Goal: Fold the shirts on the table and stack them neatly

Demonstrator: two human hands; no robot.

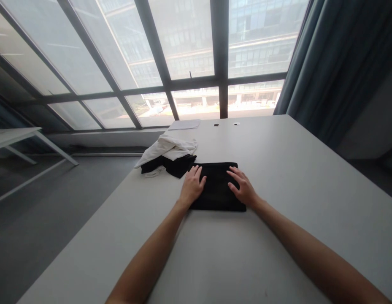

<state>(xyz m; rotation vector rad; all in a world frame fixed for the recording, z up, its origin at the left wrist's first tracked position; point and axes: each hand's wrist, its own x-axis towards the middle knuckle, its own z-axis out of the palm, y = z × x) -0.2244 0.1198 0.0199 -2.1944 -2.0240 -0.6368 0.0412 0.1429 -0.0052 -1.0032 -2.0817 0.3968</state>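
A black cloth (217, 190), folded into a flat rectangle, lies on the white table (271, 164) in front of me. My left hand (193, 183) rests on its left side with the fingers stretched out and a little apart. On its right side lies my right hand (241, 185), fingers spread and palm down. Neither hand grips anything. Just beyond my left hand, a loose heap of white cloth (170, 147) and black cloth (179, 166) sits near the table's left edge. What garment the folded black cloth is, I cannot tell.
White paper sheets (184, 124) lie at the table's far left corner. Two small round fittings, one dark (216, 124) and one white-rimmed (236, 123), are near the far edge. Large windows (186, 46) stand behind, a blue-grey curtain (325, 71) hangs right, and another table (15, 137) stands left.
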